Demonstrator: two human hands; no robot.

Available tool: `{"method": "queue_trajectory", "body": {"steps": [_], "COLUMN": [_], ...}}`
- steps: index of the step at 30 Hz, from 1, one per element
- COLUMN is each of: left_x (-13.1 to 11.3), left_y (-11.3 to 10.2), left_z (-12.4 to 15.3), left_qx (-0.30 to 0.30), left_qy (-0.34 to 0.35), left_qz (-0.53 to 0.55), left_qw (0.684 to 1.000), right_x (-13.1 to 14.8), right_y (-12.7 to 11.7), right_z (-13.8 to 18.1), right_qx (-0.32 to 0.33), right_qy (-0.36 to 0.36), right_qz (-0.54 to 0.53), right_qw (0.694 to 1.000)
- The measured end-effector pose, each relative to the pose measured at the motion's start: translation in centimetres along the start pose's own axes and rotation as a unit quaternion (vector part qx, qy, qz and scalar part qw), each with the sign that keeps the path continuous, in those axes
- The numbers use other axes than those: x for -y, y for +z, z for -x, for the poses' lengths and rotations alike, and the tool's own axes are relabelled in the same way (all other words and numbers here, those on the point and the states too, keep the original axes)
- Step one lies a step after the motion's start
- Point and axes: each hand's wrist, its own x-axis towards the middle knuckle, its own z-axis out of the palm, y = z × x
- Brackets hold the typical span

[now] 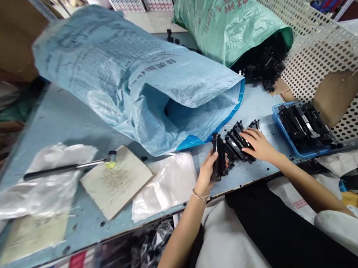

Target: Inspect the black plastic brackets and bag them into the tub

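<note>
My left hand (209,168), with a bracelet at the wrist, is closed around a few long black plastic parts (217,157) held side by side above the table's front edge. Just right of it, my right hand (260,144) has its thumb and fingers around more black plastic parts (235,144) that lie in a row on the table. A further black part (254,124) lies behind the right fingers. The exact kind of these parts is too small to make out.
A blue woven sack (191,77) lies open behind my hands. A green sack (216,22) spills black parts beside a perforated beige basket (315,39). A blue basket (296,148) of black parts stands right. Left are a hammer (70,168), a board (115,183) and plastic bags (166,186).
</note>
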Motion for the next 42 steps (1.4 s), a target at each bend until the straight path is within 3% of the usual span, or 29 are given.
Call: {"method": "queue_trajectory", "body": {"steps": [3, 6, 10, 12, 15, 16, 19, 21, 23, 25, 28, 29, 30, 32, 34, 37, 42], "left_x": [-2.0, -2.8, -2.5, -2.2, -1.7, -1.5, -0.8, -0.2, 0.3, 0.5, 0.2, -0.1, -0.5, -1.4, -2.2, -2.8, -3.1], "left_y": [-1.1, -1.8, -3.0, -3.7, -3.8, -3.5, -2.6, -2.6, -3.6, -5.4, -8.5, -9.4, -10.2, -11.4, -12.4, -13.2, -13.1], "left_z": [2.5, 5.4, 7.4, 8.0, 8.3, 8.3, 7.8, 7.4, 7.3, 7.3, 7.2, 7.1, 7.0, 6.7, 6.6, 6.9, 7.3], "left_qx": [0.127, 0.201, 0.224, 0.189, 0.076, 0.03, -0.081, -0.101, -0.1, -0.157, -0.293, -0.306, -0.298, -0.254, -0.229, -0.241, -0.241], "left_qy": [-0.092, -0.154, -0.177, -0.147, -0.016, 0.04, 0.176, 0.214, 0.234, 0.263, 0.265, 0.253, 0.239, 0.214, 0.196, 0.181, 0.201], "left_qz": [-0.024, -0.03, -0.01, 0.025, 0.08, 0.09, 0.077, 0.026, -0.069, -0.217, -0.48, -0.544, -0.586, -0.602, -0.557, -0.463, -0.397], "left_qw": [0.987, 0.967, 0.958, 0.971, 0.994, 0.995, 0.978, 0.971, 0.965, 0.927, 0.783, 0.739, 0.715, 0.726, 0.774, 0.834, 0.863], "right_x": [3.0, 6.4, 8.4, 8.8, 10.3, 11.2, 14.0, 15.3, 15.6, 14.9, 13.8, 13.6, 13.5, 13.7, 14.1, 14.7, 16.1], "right_y": [-1.8, -2.7, -2.5, -2.1, -1.7, -1.4, 0.0, 1.2, 2.2, 2.8, 3.3, 3.4, 3.6, 4.0, 4.3, 4.4, 4.9], "right_z": [-0.2, -0.6, -1.6, -2.2, -2.5, -2.3, -1.5, -1.0, -0.7, -0.6, -0.7, -0.8, -0.9, -1.2, -1.6, -2.6, -5.4], "right_qx": [-0.01, 0.059, 0.114, 0.071, -0.012, 0.005, 0.148, 0.199, 0.199, 0.192, 0.161, 0.153, 0.149, 0.15, 0.151, 0.145, 0.167], "right_qy": [-0.127, -0.257, -0.287, -0.259, -0.115, -0.065, 0.036, 0.088, 0.142, 0.189, 0.238, 0.246, 0.251, 0.252, 0.248, 0.24, 0.22], "right_qz": [-0.026, -0.029, -0.05, -0.085, -0.195, -0.247, -0.387, -0.441, -0.496, -0.562, -0.642, -0.657, -0.667, -0.681, -0.698, -0.728, -0.792], "right_qw": [0.992, 0.964, 0.95, 0.96, 0.974, 0.967, 0.909, 0.871, 0.833, 0.782, 0.711, 0.696, 0.685, 0.671, 0.655, 0.626, 0.545]}}
